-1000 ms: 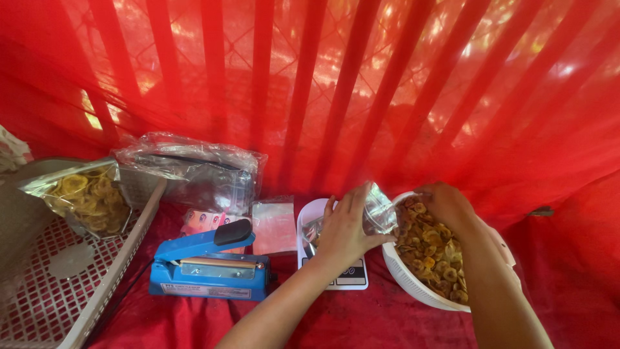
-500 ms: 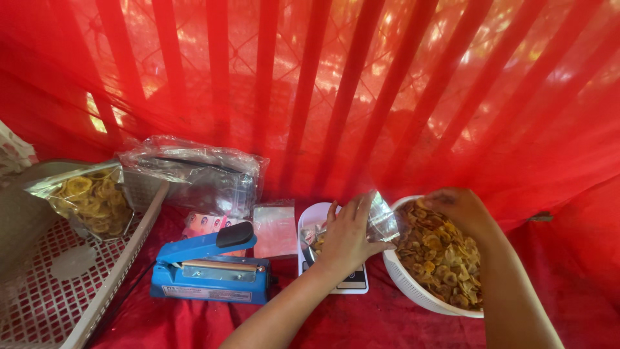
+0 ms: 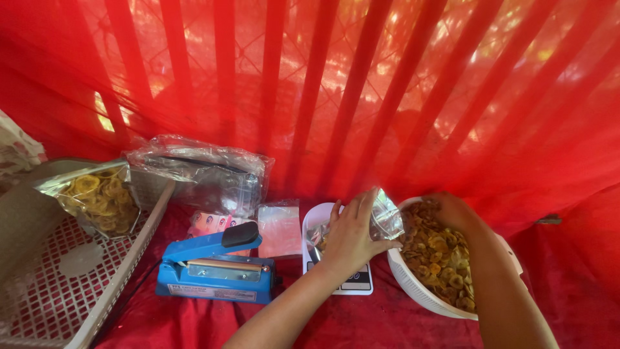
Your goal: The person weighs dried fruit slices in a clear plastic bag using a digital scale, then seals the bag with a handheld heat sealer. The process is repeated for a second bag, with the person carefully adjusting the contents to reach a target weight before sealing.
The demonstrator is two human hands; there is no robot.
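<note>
One clear plastic bag (image 3: pixel 386 216), clamped by the left hand (image 3: pixel 349 239) fingers, mouth tilted toward the bowl for filling, above one white scale (image 3: pixel 336 258). Right hand (image 3: pixel 455 213) reaches into one white bowl (image 3: pixel 413 287) of chips (image 3: pixel 445 255); its fingers hidden, grip cannot be told. One blue heat sealer (image 3: pixel 216 271), near left. One basket (image 3: pixel 110 291), far left.
</note>
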